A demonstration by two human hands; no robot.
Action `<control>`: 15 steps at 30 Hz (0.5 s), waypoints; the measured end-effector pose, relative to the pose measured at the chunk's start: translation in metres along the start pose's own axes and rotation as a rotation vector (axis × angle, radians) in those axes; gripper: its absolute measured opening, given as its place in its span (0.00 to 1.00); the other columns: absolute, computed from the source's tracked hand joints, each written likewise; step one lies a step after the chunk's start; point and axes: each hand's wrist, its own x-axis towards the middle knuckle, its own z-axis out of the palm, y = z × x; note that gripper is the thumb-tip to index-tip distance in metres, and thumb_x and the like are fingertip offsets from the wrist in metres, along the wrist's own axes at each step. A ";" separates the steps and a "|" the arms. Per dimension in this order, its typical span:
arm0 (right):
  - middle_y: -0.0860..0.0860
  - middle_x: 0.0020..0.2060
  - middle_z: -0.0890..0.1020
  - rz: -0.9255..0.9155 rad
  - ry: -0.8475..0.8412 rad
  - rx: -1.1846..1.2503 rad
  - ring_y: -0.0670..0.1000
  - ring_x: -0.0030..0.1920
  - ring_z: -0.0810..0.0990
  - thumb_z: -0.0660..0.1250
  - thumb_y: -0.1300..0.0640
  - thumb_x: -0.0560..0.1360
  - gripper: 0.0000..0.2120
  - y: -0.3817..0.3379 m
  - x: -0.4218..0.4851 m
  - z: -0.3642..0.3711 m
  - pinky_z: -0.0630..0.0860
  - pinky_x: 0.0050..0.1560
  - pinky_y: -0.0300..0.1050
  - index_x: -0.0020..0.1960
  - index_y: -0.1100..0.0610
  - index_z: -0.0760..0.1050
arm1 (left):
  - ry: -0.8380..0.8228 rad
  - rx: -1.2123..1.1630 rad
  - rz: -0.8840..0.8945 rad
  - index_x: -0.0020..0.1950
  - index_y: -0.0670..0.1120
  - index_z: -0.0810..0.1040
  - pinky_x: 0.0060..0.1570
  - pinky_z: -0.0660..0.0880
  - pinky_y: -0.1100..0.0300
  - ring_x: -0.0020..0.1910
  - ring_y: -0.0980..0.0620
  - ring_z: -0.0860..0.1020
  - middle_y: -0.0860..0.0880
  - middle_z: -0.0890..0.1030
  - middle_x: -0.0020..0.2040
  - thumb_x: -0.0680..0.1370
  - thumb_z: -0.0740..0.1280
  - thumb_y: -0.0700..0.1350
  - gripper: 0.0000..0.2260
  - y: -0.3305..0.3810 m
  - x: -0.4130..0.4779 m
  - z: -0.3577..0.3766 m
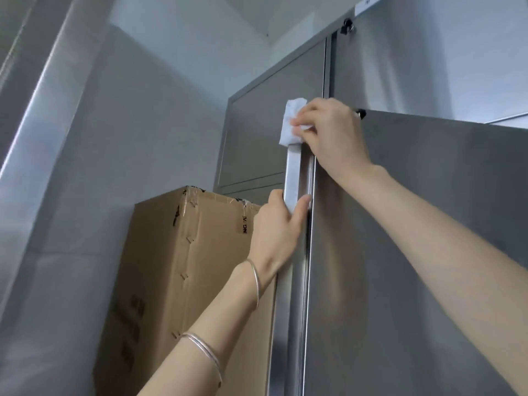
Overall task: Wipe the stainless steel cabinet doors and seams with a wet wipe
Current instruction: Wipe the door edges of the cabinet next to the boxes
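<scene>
L hand [278, 224]: nearest, low on the door edge [294, 172] — thumb on one side, fingers on the other, clamped on it, prob. to steady the open door [400, 252].
Bangles [254, 278]: on L wrist and forearm, below that grip; may knock or scratch the steel if the arm rides up the edge.
Wet wipe [291, 121]: folded over the top of the door edge, well above the L hand.
R hand [334, 132]: fingers curled over the wipe, pinching it onto the edge; thumb hidden.
Hands: apart, both on the same edge, R above L.
Risk, slip: arms reach high, so a hard downstroke could pull the wipe off the edge, or run the R hand into the L.
Risk, pinch: the edge looks thin; bare fingers past the wipe could get nicked.
Risk, swing: if the L grip eases, wiping pressure may swing the door.
Cardboard box [177, 267]: left of and behind the edge — a swinging door might hit it.
Padlock [347, 26]: far above the edge, on the upper door; a snag pt for the wipe later.
</scene>
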 end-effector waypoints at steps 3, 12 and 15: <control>0.54 0.46 0.83 -0.035 0.026 0.130 0.57 0.45 0.78 0.71 0.61 0.72 0.06 -0.011 -0.036 -0.014 0.69 0.46 0.43 0.47 0.61 0.84 | -0.014 -0.071 -0.052 0.40 0.52 0.64 0.29 0.64 0.68 0.29 0.62 0.71 0.57 0.69 0.28 0.78 0.63 0.56 0.13 0.003 -0.016 -0.004; 0.54 0.46 0.81 0.084 0.104 0.099 0.55 0.48 0.76 0.67 0.65 0.75 0.08 -0.019 -0.027 -0.002 0.73 0.45 0.50 0.52 0.61 0.82 | -0.045 -0.023 -0.121 0.43 0.46 0.65 0.34 0.64 0.54 0.35 0.46 0.72 0.51 0.73 0.32 0.80 0.59 0.53 0.12 0.008 -0.036 -0.007; 0.54 0.39 0.81 0.002 0.107 0.144 0.56 0.41 0.77 0.71 0.68 0.69 0.08 -0.028 -0.074 -0.006 0.73 0.40 0.47 0.47 0.60 0.84 | -0.041 0.004 -0.131 0.40 0.49 0.61 0.35 0.59 0.52 0.35 0.45 0.69 0.52 0.71 0.32 0.81 0.58 0.53 0.13 0.013 -0.037 -0.008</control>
